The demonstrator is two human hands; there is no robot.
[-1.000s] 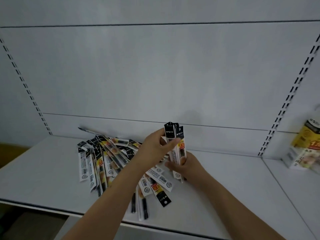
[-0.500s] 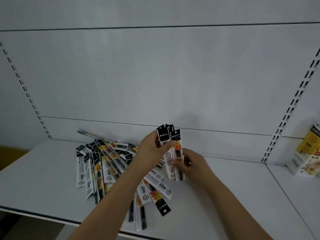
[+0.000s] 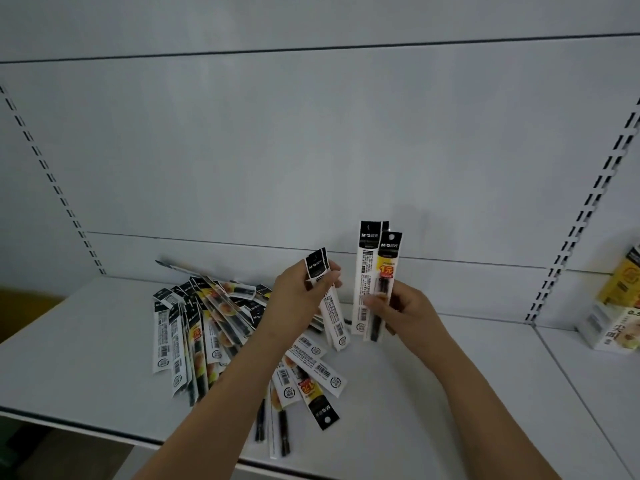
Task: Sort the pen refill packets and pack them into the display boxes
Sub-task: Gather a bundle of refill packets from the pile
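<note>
A person stood at a plain white metal shelf [image 3: 433,393], seen from above with both bare forearms reaching in. On the shelf lay a loose pile of long, narrow plastic pen refill packets [image 3: 207,327] with black tops and white barcoded backs, some with yellow fronts — fanned out and overlapping. The left hand [image 3: 299,297], just right of the pile and above its edge, pinched a small bunch of white-backed packets [image 3: 329,306] near their black tops, thumb curled over the front; the bunch slanted down to the right, lower ends near the shelf. The right hand [image 3: 403,311], further right of the pile and apart from the left hand, gripped a second bunch of packets [image 3: 375,278] upright at mid-length — one white back and one yellow front faced the camera. Far right of the pile, on the neighbouring shelf section, stood a yellow-and-white cardboard display box [image 3: 614,306], partly cut off by the frame edge.
</note>
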